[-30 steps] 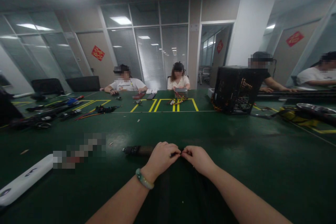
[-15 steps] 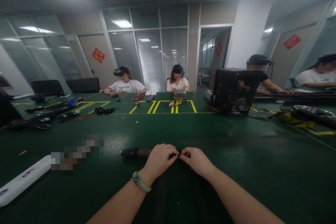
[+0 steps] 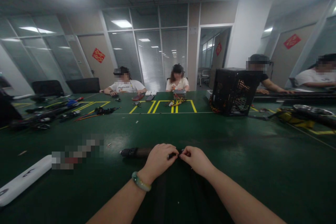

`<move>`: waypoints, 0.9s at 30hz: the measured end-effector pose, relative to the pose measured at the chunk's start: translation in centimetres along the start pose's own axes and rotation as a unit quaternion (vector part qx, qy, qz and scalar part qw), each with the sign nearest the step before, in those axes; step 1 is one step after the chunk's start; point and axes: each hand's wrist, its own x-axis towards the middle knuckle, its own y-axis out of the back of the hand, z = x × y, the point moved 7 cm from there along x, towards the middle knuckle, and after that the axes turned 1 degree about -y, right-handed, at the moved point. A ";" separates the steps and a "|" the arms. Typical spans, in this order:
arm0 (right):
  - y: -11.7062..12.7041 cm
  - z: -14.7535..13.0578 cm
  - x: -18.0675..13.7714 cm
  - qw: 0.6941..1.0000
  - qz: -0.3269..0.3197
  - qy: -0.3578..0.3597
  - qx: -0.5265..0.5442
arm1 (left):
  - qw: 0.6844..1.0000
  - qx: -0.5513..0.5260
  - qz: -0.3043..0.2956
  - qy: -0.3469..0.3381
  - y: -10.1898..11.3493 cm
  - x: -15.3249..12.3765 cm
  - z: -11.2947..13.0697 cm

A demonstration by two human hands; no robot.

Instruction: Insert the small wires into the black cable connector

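My left hand (image 3: 159, 160), with a green bangle on its wrist, is closed over a dark rod-like tool (image 3: 135, 152) that lies across the green table (image 3: 236, 154); its tip sticks out to the left. My right hand (image 3: 196, 161) meets the left one at the fingertips, pinching a small dark part at the rod's right end. What the pinch holds is too small to name. A black mat or bag (image 3: 181, 196) lies under my wrists.
A white oblong object (image 3: 23, 180) lies at the near left. Cables and tools (image 3: 52, 112) crowd the far left. A black computer case (image 3: 233, 91) stands at the right. Several other people sit at the far side and right.
The view tilted up slightly a second ago. My hands stay joined at the rod's end, shifting only a little.
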 end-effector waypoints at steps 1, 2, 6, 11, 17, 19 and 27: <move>0.0 -0.1 0.0 1.000 0.000 0.002 0.003 | 1.000 -0.003 0.001 0.003 0.0 0.0 0.0; 0.0 -0.2 -0.1 1.000 -0.002 0.003 0.006 | 1.000 -0.005 0.002 0.007 0.1 0.0 0.0; 0.0 -0.4 -0.1 1.000 -0.006 0.007 0.012 | 1.000 0.001 0.002 0.019 0.5 -0.1 0.0; -0.4 0.1 0.4 1.000 -0.018 0.012 0.014 | 1.000 -0.015 -0.001 0.008 0.7 -0.2 0.1; -1.0 1.1 1.0 0.999 -0.036 0.015 0.022 | 1.000 -0.030 -0.001 0.000 0.5 -0.1 -0.3; -1.1 1.3 1.1 0.999 -0.037 0.015 0.020 | 0.999 -0.035 -0.006 -0.003 0.3 -0.1 -0.5; -1.5 1.4 1.4 0.998 -0.065 0.009 0.006 | 0.998 -0.051 -0.012 -0.021 -0.1 -0.2 -0.3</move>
